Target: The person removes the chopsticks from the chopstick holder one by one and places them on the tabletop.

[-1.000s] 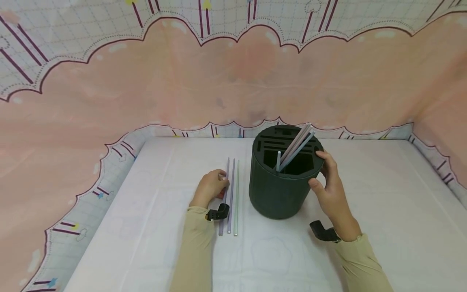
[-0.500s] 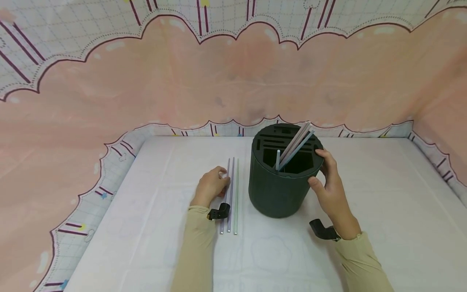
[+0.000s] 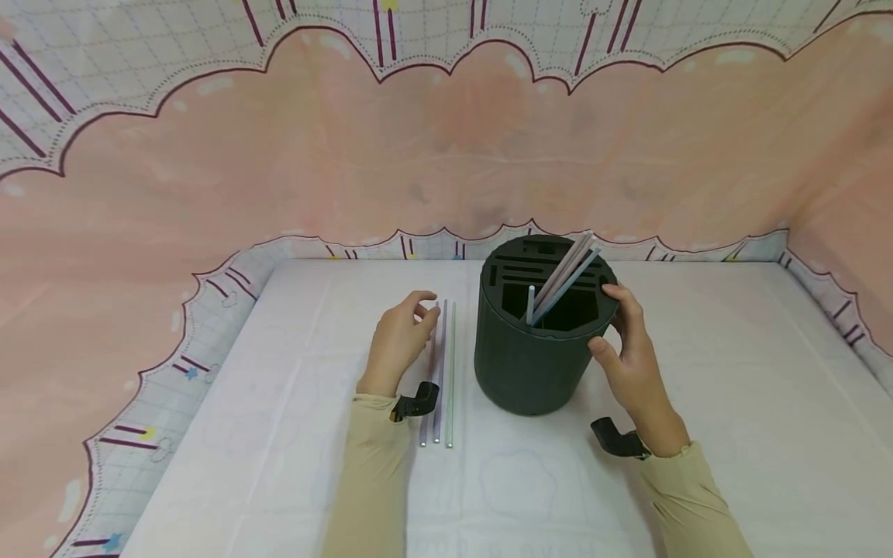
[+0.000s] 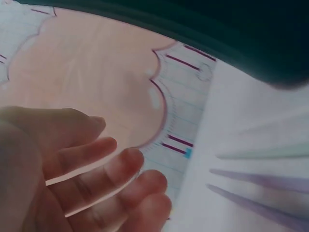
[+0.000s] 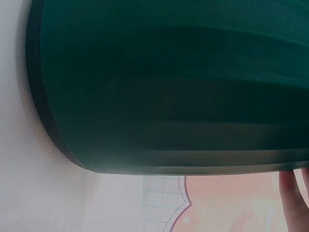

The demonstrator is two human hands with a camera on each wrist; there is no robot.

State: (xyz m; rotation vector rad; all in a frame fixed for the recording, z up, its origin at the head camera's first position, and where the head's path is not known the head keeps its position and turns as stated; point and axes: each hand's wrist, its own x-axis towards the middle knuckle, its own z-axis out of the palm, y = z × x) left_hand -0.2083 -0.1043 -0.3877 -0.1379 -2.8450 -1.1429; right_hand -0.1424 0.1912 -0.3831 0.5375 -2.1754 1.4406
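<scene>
Sticks x3 (image 3: 441, 372) on tbl (image 3: 739, 349), L hand (image 3: 399, 341) half-spread & empty, R hand (image 3: 633, 372) w/ part-closed grip on 1 grn holder (image 3: 532, 368)

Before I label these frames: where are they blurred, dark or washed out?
Head view: fairly even light, dark green cylindrical holder clear; left wrist view: two thin purple sticks and one thin pale green stick blurred; right wrist view: holder's side dark, pink-and-white patterned backdrop pale and washed out.

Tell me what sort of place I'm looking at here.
Probably a staged tabletop work area, perhaps set up for recording: a white tabletop, a peach printed backdrop behind and beside it, and black devices worn on both wrists.
</scene>
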